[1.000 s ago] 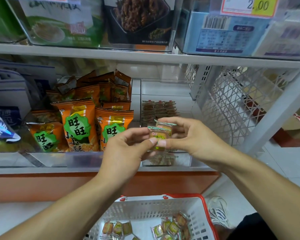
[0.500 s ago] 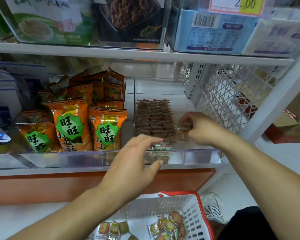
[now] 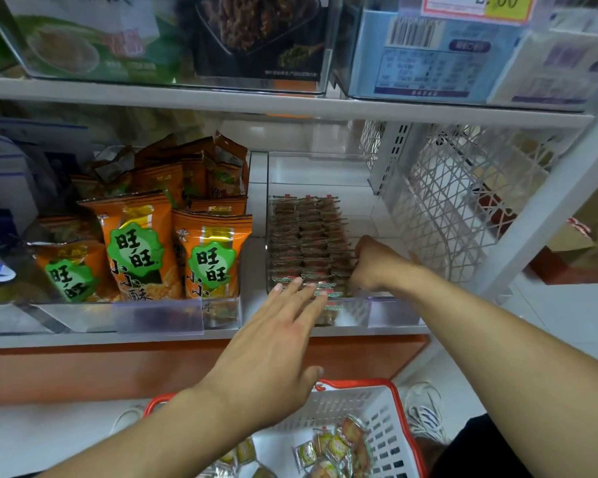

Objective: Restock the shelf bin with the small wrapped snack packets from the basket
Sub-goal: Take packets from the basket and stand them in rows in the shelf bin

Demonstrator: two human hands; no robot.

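Bin point(image 3: 359, 307) holds packet rows point(image 3: 308, 243); left hand point(image 3: 270, 357) spread; right hand point(image 3: 370, 263) curled, grip unclear.

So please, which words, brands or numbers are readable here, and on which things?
"旺旺" and "小小酥": orange snack bags.
".00": yellow price tag, its first digit cut off.
Blue box label: too blurred.
Small wrapped packets in the shelf bin: print too small to read.
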